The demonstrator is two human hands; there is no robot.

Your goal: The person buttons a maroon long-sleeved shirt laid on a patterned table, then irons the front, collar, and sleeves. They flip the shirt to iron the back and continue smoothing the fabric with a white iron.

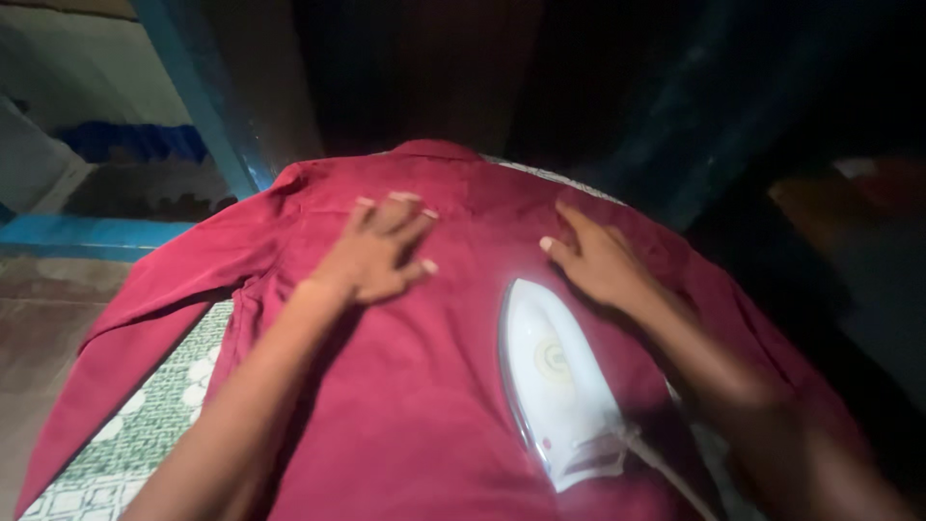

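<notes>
Across the patterned green-and-white board cover [145,425], a dark red shirt [415,386] spread flat, collar at the far end, one sleeve trailing off the near-left edge. On the shirt's upper back, left hand [371,256] pressed flat, fingers splayed, gripping nothing. Right of it, right hand [598,260] likewise flat and open. Near the right hand, white iron [555,381] lying on the shirt, cord trailing off. Beyond the collar, blue post [207,106] and darkness.

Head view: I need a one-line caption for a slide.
Both hands, left hand and right hand, press flat on a red shirt beside a white iron.
</notes>
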